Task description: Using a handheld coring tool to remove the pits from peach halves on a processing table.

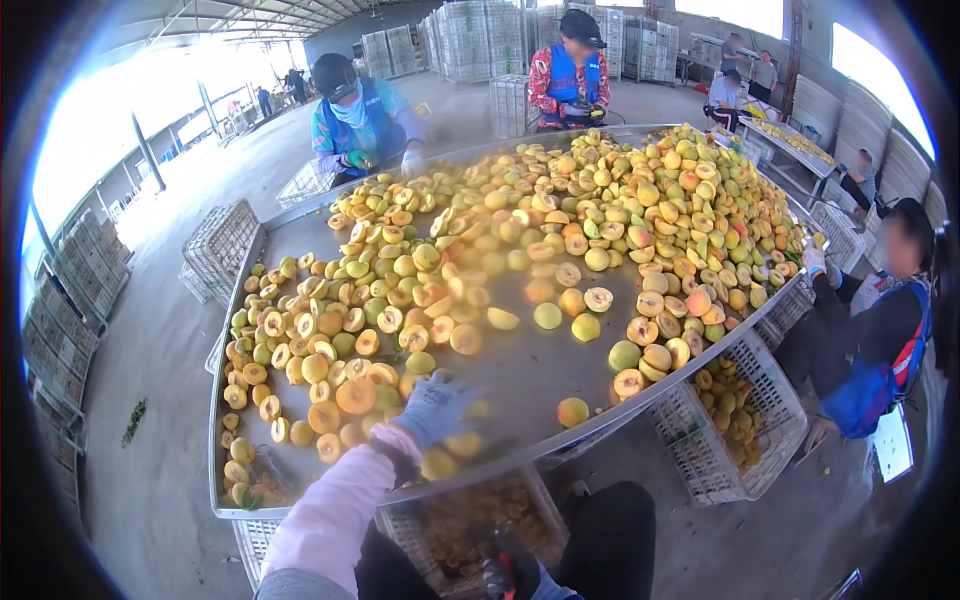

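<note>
My left hand [437, 411], in a light blue-grey glove with a pink sleeve behind it, reaches over the near edge of a metal-topped table [517, 375]. It is blurred, among whole and halved yellow peaches [356, 394]; whether its fingers grip one cannot be made out. Low in front of me, my right hand [517, 570] wears a dark glove and is closed around a red-handled hand tool [508, 571], whose working end is hidden. Between my knees and partly under the table stands a plastic crate [551, 501] holding cut fruit.
A large peach heap [675, 187] covers the table's far right. The raised metal rim [540, 450] runs along my side. Two people [360, 112] [574, 75] work across the table, another person [862, 337] at the right. A crate of fruit [697, 450] stands right of my knees.
</note>
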### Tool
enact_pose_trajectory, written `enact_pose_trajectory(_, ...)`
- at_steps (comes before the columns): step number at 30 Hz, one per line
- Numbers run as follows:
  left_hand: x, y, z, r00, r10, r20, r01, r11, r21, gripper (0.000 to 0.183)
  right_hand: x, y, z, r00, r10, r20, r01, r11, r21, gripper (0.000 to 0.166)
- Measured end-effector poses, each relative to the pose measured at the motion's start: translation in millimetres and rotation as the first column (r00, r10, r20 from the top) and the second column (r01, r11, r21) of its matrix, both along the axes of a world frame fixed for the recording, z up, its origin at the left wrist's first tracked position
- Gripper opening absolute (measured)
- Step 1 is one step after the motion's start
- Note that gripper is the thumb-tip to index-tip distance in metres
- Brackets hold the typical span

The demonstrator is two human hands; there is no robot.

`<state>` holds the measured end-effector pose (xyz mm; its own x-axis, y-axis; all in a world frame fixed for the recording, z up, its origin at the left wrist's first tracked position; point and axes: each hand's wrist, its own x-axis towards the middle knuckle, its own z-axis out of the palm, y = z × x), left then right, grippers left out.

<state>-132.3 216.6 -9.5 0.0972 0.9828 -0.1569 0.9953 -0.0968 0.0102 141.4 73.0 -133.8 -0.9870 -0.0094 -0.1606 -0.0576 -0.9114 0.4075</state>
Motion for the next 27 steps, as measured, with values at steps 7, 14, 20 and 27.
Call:
enact_pose_trajectory(7, -56, -88, -16, 0.972, 0.233, 0.037, -0.233, 0.972, 0.002, 0.073, -3, -5, 20, 1.000, -0.004, -0.028, 0.005, 0.999, 0.032, 0.029)
enact_pose_trajectory(14, 1, -122, 56, 0.910, 0.253, 0.329, -0.314, 0.938, 0.149, 0.069, -5, -21, 83, 0.844, -0.089, 0.528, -0.129, 0.923, 0.361, 0.040)
enact_pose_trajectory(20, 65, -194, 50, 0.175, -0.073, 0.982, -0.310, 0.942, 0.126, 0.067, 9, -28, 84, 0.870, -0.141, 0.472, -0.046, 0.930, 0.364, 0.038)
enact_pose_trajectory(27, 131, -229, 40, -0.637, 0.090, 0.766, -0.221, 0.930, -0.294, 0.067, -10, -6, 149, 0.799, -0.477, 0.365, -0.085, 0.511, 0.855, 0.028)
